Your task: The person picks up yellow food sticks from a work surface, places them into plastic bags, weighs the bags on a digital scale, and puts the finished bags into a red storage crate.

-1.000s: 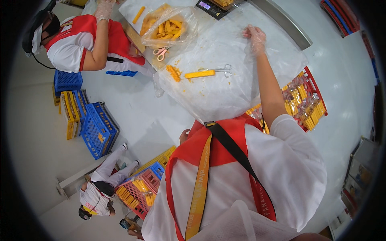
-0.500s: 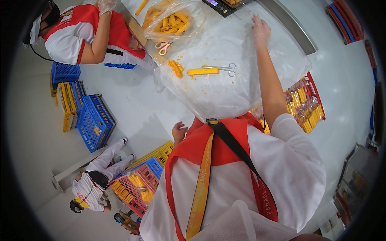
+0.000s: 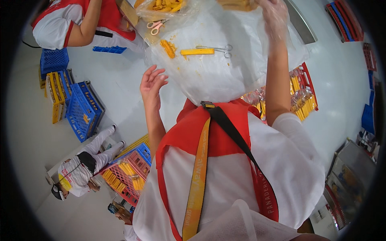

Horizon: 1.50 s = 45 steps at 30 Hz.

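Observation:
My right hand [image 3: 275, 15], in a clear plastic glove, is at the upper edge, its fingers closed at the side of a clear bag [image 3: 237, 4] with golden-brown contents. The fingertips are partly cut off and blurred. My left hand [image 3: 152, 80] is bare, raised left of the table edge, fingers apart and holding nothing. On the plastic-covered table [image 3: 225, 80] lies a yellow stick [image 3: 197, 52], with metal scissors [image 3: 223, 50] against its right end. A small heap of orange-yellow crumbled pieces [image 3: 168, 48] sits to its left.
Pink-handled scissors [image 3: 155, 26] lie beside an open plastic bag of yellow sticks [image 3: 167, 5]. A co-worker in a red apron [image 3: 108, 20] stands at the far left. Crates of packed sticks stand right [image 3: 303, 92] and lower left [image 3: 128, 176]; blue crates [image 3: 84, 110] are left.
My left hand has risen from beside my apron to the table's left edge. My right hand has drawn back, and the bag with golden-brown contents has come nearer with it. The view has shifted.

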### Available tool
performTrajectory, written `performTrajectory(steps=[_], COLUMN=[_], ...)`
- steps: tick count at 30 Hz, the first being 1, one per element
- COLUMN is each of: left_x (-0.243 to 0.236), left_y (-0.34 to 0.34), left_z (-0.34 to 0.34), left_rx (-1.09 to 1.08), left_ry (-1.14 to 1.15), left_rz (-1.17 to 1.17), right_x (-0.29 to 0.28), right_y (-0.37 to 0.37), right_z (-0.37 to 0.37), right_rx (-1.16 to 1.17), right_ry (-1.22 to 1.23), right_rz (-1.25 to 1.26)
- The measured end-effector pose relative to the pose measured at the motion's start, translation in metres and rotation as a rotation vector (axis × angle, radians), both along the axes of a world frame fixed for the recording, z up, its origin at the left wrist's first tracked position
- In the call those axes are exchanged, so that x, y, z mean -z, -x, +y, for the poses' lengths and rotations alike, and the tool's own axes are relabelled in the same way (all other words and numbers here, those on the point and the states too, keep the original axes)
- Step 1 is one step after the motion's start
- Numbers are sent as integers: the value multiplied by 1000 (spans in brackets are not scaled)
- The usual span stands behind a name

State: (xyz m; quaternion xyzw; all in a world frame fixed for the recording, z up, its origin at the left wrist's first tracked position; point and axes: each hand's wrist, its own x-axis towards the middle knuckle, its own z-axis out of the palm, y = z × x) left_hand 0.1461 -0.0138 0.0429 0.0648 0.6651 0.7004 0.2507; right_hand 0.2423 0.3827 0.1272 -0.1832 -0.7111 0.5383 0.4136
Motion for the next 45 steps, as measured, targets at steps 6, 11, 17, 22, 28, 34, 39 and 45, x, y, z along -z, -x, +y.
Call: performTrajectory(steps=[6, 11, 17, 22, 28, 34, 39, 45], left_x=[-13, -13, -7, -9, 1, -2, -10, -11], left_y=[-32, -35, -30, -32, -29, -31, -32, -28], left_z=[49, 41, 23, 12, -1, 3, 14, 19], left_rx=[159, 145, 67, 38, -13, 27, 69, 102], left_ry=[-410, -332, -249, -193, -206, -157, -158, -166], left_rz=[-64, -39, 18, 54, 75, 102, 125, 167], right_x=[20, 52, 146, 135, 125, 111, 123, 153], right_y=[-58, -69, -60, -68, -122, -155, -160, -171], right_z=[-102, -104, -103, -112, -100, -110, -116, -104], right_rx=[-460, -355, 98, 51, 133, 259, 329, 383], right_ry=[513, 753, -544, -581, -594, -404, -358, -192], right_rz=[-4, 99, -643, -760, -780, -1042, -1095, -937])
